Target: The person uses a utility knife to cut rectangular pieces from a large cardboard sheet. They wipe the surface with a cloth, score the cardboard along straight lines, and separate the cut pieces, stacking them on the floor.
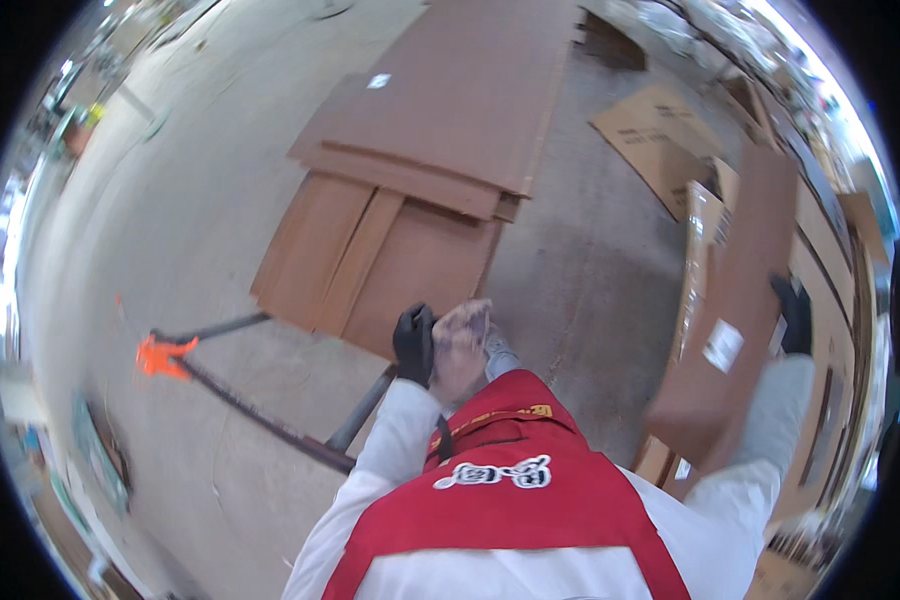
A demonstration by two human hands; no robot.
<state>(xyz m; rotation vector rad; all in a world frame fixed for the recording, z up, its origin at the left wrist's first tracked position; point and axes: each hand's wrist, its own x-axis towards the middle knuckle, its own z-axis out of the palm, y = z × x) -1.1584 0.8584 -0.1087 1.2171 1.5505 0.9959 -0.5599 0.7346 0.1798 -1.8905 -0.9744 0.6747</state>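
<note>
My right hand (794, 315), in a dark glove, is at the right edge of a long brown cardboard sheet (750, 255) with a white label; the fingers lie partly behind it, so the grip is unclear. The sheet stands tilted beside other cardboard. My left hand (414, 343), in a black glove with curled fingers, is in front of me beside a patterned cloth-like thing (461, 337); whether it holds that is unclear. Just beyond lie stacked flat brown cardboard sheets (435, 262), with a larger sheet (465, 97) on top at the far end.
Dark bars of a cart-like frame (262, 412) with an orange part (166, 356) extend low on the left. Printed cardboard (656, 142) lies on the floor at the upper right. More cardboard (817, 427) leans along the right side. A metal stand (146, 116) is at the upper left.
</note>
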